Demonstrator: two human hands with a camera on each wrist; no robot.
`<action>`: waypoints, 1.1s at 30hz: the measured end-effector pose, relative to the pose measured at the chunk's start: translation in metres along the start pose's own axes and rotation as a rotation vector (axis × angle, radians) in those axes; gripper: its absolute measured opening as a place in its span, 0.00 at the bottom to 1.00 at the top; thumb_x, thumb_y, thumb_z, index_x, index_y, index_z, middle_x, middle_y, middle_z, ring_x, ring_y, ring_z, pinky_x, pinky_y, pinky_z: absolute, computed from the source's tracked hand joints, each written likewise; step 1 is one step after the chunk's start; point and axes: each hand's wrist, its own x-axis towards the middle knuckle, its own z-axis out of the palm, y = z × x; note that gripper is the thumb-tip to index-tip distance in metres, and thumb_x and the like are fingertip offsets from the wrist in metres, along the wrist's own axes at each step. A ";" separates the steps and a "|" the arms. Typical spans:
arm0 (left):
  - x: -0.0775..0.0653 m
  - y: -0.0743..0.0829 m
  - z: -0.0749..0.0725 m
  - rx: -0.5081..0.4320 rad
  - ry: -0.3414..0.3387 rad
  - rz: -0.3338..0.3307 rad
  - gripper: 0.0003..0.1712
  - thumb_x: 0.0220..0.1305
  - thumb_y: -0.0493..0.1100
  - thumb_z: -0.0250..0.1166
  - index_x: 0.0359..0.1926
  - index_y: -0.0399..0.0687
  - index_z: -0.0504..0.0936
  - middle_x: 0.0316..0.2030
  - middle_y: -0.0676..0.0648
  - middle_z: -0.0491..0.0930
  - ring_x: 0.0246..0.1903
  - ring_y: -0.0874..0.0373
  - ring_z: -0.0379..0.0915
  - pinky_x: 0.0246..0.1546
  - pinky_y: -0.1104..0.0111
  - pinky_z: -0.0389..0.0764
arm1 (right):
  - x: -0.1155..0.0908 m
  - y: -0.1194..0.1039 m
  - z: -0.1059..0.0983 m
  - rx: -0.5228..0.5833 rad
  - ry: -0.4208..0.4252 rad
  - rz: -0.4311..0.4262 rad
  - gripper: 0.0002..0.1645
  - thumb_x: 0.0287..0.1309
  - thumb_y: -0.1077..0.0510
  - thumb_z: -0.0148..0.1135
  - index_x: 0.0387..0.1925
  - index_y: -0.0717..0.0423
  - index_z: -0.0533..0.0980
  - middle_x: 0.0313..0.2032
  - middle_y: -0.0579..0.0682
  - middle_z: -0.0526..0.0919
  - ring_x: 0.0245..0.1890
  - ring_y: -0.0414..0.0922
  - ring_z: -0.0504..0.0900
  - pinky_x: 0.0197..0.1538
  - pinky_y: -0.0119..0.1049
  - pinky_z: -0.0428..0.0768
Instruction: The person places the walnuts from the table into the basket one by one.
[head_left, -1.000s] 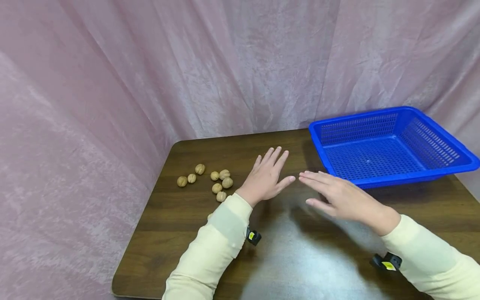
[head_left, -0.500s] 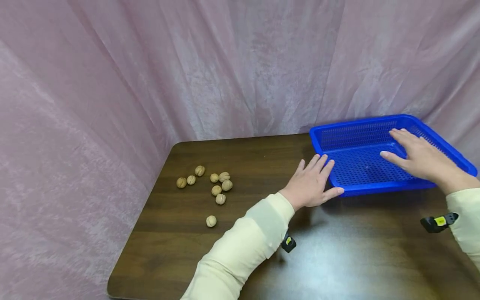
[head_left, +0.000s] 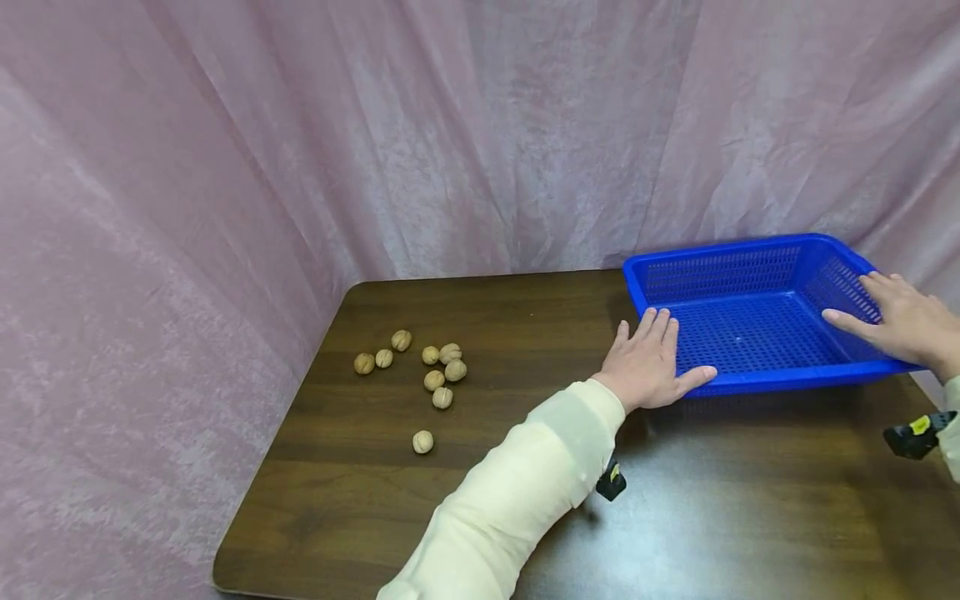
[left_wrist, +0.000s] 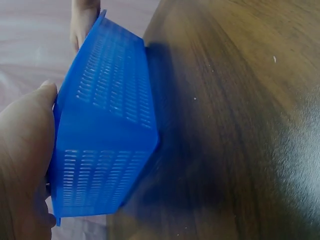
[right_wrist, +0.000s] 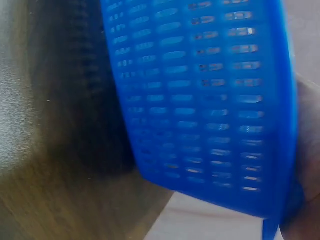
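Observation:
A blue plastic basket with slotted walls stands at the back right of the table, its inside bare. My left hand lies at its left front corner, fingers extended over the rim and thumb spread along the front edge. In the left wrist view, the left hand meets the basket's rim. At the right end, my right hand lies over the rim with thumb and fingers spread. The right wrist view shows the slotted wall with part of the right hand behind the rim.
Several walnuts lie loose on the left of the brown wooden table, among them a single walnut closer to the front. A pink curtain hangs behind the table and along its left side.
Both hands have moved right from mid-table, the left to the basket's left front corner, the right across the basket to its right end. The walnuts have stayed put.

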 end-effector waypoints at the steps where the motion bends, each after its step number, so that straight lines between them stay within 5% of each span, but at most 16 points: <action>1: 0.000 0.001 0.000 0.001 0.006 -0.005 0.55 0.56 0.83 0.24 0.76 0.59 0.40 0.75 0.57 0.35 0.73 0.62 0.23 0.71 0.57 0.39 | -0.001 0.002 0.001 0.001 -0.003 0.003 0.55 0.66 0.35 0.48 0.66 0.81 0.44 0.65 0.81 0.46 0.67 0.74 0.38 0.60 0.73 0.43; 8: -0.002 0.000 0.004 -0.071 0.035 -0.044 0.53 0.57 0.82 0.27 0.76 0.60 0.36 0.75 0.57 0.31 0.72 0.63 0.21 0.71 0.59 0.40 | -0.004 0.000 -0.001 0.028 -0.012 0.015 0.56 0.67 0.36 0.46 0.67 0.82 0.41 0.66 0.80 0.41 0.68 0.73 0.35 0.61 0.71 0.42; 14: -0.015 -0.021 0.010 -0.145 0.059 -0.045 0.53 0.60 0.80 0.28 0.76 0.56 0.33 0.75 0.55 0.26 0.73 0.61 0.20 0.71 0.59 0.39 | -0.003 -0.023 0.004 0.015 -0.057 0.023 0.60 0.66 0.31 0.44 0.68 0.79 0.38 0.68 0.78 0.37 0.69 0.70 0.34 0.61 0.70 0.42; 33: -0.096 -0.107 0.031 -0.294 0.191 -0.053 0.51 0.66 0.73 0.41 0.76 0.43 0.42 0.76 0.45 0.37 0.74 0.55 0.25 0.70 0.55 0.46 | -0.032 -0.140 0.042 0.043 -0.038 0.015 0.65 0.62 0.24 0.38 0.69 0.77 0.34 0.68 0.78 0.33 0.69 0.69 0.27 0.65 0.65 0.30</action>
